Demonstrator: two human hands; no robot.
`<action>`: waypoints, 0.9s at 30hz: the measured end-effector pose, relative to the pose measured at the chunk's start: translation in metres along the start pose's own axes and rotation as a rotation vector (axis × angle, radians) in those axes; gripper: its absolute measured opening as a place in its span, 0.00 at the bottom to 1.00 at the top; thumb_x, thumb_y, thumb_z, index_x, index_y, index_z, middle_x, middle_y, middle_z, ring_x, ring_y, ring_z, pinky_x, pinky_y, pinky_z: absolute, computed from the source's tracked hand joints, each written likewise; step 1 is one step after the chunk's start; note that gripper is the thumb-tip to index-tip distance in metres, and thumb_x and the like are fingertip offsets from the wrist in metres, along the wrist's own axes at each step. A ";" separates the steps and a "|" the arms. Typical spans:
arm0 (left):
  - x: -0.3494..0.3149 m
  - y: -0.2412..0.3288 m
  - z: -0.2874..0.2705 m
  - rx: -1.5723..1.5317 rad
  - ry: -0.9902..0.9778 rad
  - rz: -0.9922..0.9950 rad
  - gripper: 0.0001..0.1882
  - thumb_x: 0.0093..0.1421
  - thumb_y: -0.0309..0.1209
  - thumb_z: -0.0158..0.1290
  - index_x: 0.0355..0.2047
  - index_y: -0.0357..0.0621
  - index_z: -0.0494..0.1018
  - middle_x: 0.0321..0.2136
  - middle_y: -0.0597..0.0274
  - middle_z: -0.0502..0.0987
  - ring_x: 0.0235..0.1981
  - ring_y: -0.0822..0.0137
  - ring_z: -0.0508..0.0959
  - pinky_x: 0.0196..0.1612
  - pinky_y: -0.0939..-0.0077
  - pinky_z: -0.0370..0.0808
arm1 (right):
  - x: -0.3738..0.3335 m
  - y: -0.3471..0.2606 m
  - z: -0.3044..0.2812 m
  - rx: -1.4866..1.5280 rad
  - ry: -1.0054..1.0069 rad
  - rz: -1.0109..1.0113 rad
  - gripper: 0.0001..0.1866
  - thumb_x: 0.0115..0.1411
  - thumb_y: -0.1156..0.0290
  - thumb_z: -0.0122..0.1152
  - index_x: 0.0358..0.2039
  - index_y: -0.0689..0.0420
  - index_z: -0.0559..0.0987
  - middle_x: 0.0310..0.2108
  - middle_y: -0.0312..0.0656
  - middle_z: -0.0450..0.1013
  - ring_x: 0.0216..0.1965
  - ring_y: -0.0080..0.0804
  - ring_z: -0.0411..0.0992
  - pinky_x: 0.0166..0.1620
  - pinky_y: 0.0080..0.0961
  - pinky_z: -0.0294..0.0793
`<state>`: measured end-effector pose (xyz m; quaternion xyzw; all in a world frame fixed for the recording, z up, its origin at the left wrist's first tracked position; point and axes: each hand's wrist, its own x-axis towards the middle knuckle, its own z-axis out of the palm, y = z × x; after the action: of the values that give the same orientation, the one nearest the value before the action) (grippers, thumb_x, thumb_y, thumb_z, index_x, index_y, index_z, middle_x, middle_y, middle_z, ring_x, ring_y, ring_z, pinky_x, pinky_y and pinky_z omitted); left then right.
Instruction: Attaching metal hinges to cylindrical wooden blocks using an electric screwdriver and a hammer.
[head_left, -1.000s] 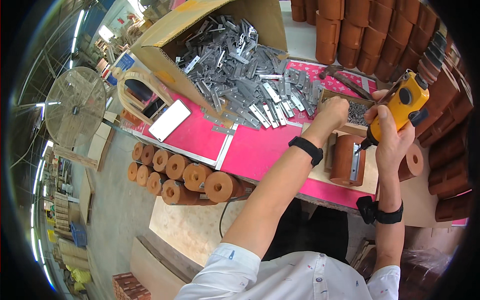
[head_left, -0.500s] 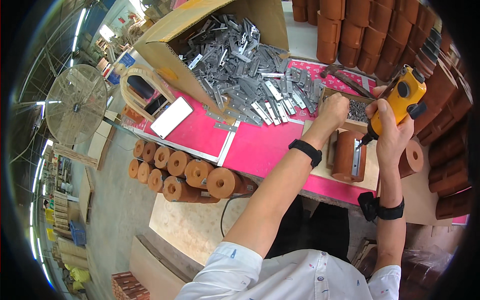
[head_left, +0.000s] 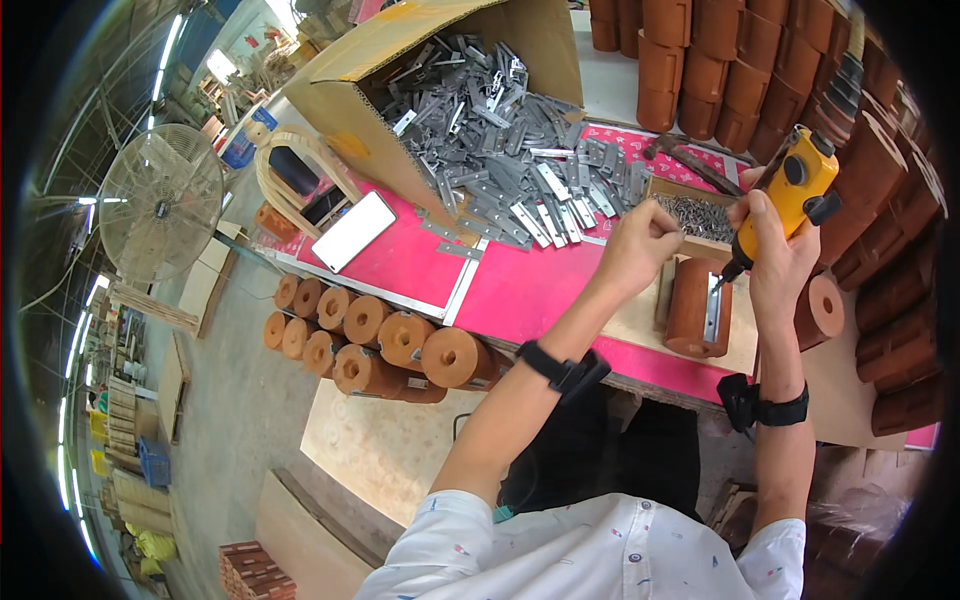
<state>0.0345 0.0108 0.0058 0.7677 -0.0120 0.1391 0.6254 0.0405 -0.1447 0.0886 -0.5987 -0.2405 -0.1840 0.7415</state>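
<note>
My right hand (head_left: 778, 255) is wrapped round a yellow electric screwdriver (head_left: 802, 185). Its dark bit points down at the metal strip (head_left: 712, 312) lying along a reddish-brown wooden cylinder (head_left: 688, 325); whether bit and strip touch is hard to tell. To the left, my left hand (head_left: 643, 245) is raised with thumb and fingers pinched together. Anything in that pinch is too small to make out. Just beyond it stands an open box of small screws (head_left: 700, 218). The cylinder rests on a pale board (head_left: 635, 325) against a wooden strip.
A tipped cardboard box (head_left: 345, 125) spills metal strips (head_left: 500, 130) over the pink tabletop (head_left: 530, 285). A hammer (head_left: 690, 160) lies behind the screws. Stacked brown cylinders (head_left: 665, 70) stand at the back and right; more cylinders (head_left: 400, 340) line the front edge. A phone (head_left: 355, 232) lies left.
My left hand has drawn back from the screw box, toward me and to the left, with its fingers pinched. The right hand and screwdriver stay at almost the same place over the cylinder.
</note>
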 end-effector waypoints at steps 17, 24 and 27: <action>-0.080 0.044 0.012 -0.020 -0.142 0.044 0.12 0.55 0.19 0.57 0.42 0.38 0.76 0.34 0.59 0.78 0.37 0.70 0.80 0.41 0.77 0.76 | 0.004 -0.054 -0.009 0.059 -0.102 0.035 0.16 0.58 0.70 0.65 0.43 0.61 0.71 0.33 0.35 0.73 0.31 0.17 0.72 0.34 0.18 0.74; -0.085 0.045 0.022 0.014 -0.142 0.050 0.17 0.55 0.18 0.57 0.47 0.37 0.74 0.31 0.63 0.79 0.37 0.75 0.77 0.43 0.78 0.74 | -0.004 -0.056 -0.008 0.077 -0.128 0.077 0.17 0.58 0.69 0.66 0.43 0.61 0.70 0.31 0.33 0.72 0.29 0.16 0.70 0.32 0.17 0.73; -0.085 0.050 0.024 -0.039 -0.136 0.019 0.14 0.56 0.19 0.57 0.44 0.38 0.75 0.35 0.58 0.77 0.35 0.68 0.80 0.40 0.75 0.77 | -0.006 -0.053 -0.004 0.067 -0.111 0.051 0.14 0.59 0.71 0.62 0.43 0.63 0.72 0.29 0.36 0.74 0.28 0.18 0.72 0.31 0.17 0.74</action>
<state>-0.0522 -0.0364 0.0296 0.7630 -0.0645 0.0926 0.6365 0.0067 -0.1600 0.1270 -0.5886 -0.2720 -0.1234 0.7512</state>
